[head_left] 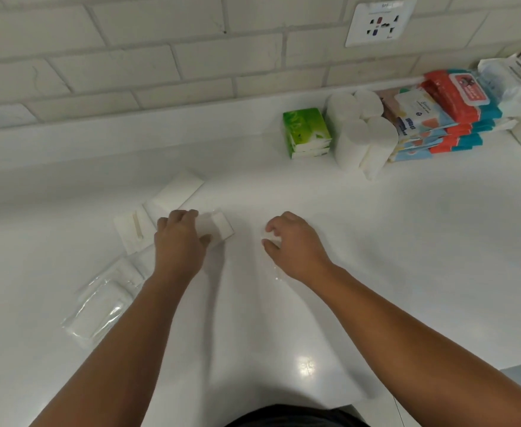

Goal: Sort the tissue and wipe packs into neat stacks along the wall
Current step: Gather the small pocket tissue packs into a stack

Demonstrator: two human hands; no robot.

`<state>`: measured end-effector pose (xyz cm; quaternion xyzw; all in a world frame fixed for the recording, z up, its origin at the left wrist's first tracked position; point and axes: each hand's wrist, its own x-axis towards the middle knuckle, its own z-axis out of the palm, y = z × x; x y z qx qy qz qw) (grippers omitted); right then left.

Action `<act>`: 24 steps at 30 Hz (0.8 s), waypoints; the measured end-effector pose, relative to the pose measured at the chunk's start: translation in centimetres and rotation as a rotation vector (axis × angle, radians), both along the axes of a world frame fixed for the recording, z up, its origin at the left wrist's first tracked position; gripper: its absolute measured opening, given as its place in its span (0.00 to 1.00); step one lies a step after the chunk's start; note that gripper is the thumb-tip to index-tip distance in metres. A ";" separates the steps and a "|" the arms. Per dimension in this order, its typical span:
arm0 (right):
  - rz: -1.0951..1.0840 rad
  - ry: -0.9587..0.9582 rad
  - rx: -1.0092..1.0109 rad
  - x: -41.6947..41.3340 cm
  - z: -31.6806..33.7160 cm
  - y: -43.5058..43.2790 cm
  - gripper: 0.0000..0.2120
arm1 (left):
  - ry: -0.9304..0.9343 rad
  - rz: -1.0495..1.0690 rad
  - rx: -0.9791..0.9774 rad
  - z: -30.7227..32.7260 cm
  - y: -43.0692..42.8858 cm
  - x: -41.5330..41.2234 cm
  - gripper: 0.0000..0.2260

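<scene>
Both forearms reach over the white counter (376, 241), and the left hand (180, 241) grips a white tissue pack (219, 228), fingers curled over its far edge, thumb on the near one, its long axis pointing right toward the right hand (294, 241). That hand's fingers curl low on the counter; whether they hold anything cannot be told. The green packs (307, 134) stacked by the wall lie well off to the right, nearer the right hand.
</scene>
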<state>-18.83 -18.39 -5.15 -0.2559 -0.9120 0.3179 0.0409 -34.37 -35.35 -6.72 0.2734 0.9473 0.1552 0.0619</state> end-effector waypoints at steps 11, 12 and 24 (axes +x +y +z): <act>-0.016 -0.090 -0.409 -5.2 -0.6 -3.5 0.13 | -0.061 -0.053 -0.084 -0.4 -0.8 -1.9 0.18; -0.055 -0.102 -0.493 -5.3 -0.5 -3.3 0.14 | -0.077 -0.067 -0.012 -0.3 -0.8 -1.8 0.15; -0.445 0.101 -1.460 -2.6 3.4 2.4 0.16 | 0.039 -0.369 0.585 2.3 1.9 3.0 0.11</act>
